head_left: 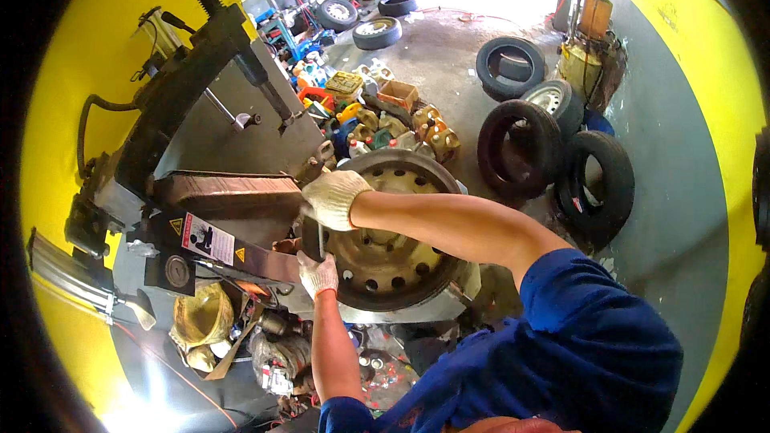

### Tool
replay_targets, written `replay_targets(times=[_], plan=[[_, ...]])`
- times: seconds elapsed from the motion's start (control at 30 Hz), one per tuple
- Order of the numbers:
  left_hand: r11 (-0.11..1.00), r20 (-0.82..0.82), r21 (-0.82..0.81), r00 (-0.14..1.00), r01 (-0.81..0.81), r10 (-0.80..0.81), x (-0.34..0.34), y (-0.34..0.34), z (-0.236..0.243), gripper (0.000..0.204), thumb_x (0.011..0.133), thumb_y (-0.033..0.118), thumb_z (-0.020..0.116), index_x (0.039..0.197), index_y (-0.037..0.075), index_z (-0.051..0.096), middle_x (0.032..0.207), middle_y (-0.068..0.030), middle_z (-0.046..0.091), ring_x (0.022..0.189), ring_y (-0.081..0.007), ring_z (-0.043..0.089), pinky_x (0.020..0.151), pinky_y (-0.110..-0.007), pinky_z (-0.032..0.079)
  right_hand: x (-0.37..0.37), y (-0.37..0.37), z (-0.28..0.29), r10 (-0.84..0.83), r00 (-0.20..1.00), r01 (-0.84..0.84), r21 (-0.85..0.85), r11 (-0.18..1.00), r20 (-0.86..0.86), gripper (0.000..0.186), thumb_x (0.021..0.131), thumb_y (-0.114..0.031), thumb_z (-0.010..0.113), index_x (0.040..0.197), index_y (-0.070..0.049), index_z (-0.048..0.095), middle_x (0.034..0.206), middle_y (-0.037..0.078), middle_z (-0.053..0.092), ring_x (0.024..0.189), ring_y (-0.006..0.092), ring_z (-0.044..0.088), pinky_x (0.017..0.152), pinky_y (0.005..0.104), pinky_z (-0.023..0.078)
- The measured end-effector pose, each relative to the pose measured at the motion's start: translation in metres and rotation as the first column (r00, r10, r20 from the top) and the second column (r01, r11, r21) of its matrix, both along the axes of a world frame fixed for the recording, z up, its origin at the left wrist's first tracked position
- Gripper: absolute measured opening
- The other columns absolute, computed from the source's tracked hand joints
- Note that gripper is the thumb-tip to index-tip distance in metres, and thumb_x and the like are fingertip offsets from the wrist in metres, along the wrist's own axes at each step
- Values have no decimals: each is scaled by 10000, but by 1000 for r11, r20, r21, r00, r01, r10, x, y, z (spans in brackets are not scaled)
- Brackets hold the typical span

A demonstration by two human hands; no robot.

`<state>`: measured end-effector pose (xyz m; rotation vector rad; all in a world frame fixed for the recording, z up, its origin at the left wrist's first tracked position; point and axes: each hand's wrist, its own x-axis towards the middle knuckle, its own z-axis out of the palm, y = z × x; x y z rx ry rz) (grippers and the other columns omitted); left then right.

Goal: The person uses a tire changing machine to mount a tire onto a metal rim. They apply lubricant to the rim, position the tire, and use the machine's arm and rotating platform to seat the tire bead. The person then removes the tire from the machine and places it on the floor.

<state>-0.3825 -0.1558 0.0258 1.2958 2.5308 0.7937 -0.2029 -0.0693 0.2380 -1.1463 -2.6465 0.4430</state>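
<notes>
A steel wheel [421,273] with a ring of round holes and a dark outer edge lies flat on the tyre changer in front of me. Both my hands wear whitish knit gloves and are at the wheel's left edge. My right hand [335,199] reaches across above the wheel, its fingers closed. Closer to me, my left hand [318,274] is closed too. A thin light-grey metal bar [321,240] shows between them, and both hands appear to grip it. The gloves hide its ends. Left of my right hand is the machine's dark padded arm [233,192].
The tyre changer's black column [160,96] rises at the left. Beyond the wheel, plastic jugs [393,124] crowd the floor. Several tyres [520,148] stand and lie at the right. A dirty yellowish bucket [203,315] and clutter sit at the lower left.
</notes>
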Motion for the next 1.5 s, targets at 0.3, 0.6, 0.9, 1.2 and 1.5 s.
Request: replay_targets(times=[0.3,0.6,0.9,1.2,1.5], plan=[[999,0,41,1000,-12,12,-5,-2,-5,818,806,299,718,1451,-79,387,1293,-333,590,1191,-456,590,1024,-488,479,-9,7,-9,5,999,-4,24,1000,-46,298,849,-173,641,1125,-62,664,990,197,724,980,411,698,824,507,555],[993,-37,109,999,-34,38,-3,-3,-5,708,797,270,696,1386,-31,446,1166,-347,636,1083,-478,631,949,-503,510,-5,-4,-4,53,998,-51,46,998,-36,278,870,-253,623,1060,-52,655,955,229,704,930,436,682,801,527,542],[997,173,67,984,-47,35,7,-12,25,710,808,275,704,1404,-15,451,1174,-304,659,1071,-450,653,930,-495,527,-2,-7,-13,-12,996,14,15,1000,-93,257,877,-241,601,999,-31,686,950,234,711,941,444,690,803,519,549],[994,131,106,991,-39,24,5,-6,16,781,807,264,682,1501,56,389,1179,-312,659,1075,-459,650,938,-493,518,0,8,-43,334,881,-238,295,925,-335,151,777,-34,634,912,-75,686,914,165,668,912,403,648,796,482,522],[996,92,76,995,-39,32,-2,-8,0,820,812,321,699,1507,38,368,1266,-328,608,1157,-468,605,1001,-483,491,3,-24,-14,337,908,-294,194,936,-248,238,866,-194,638,1030,-29,680,971,216,681,945,423,672,821,509,533]])
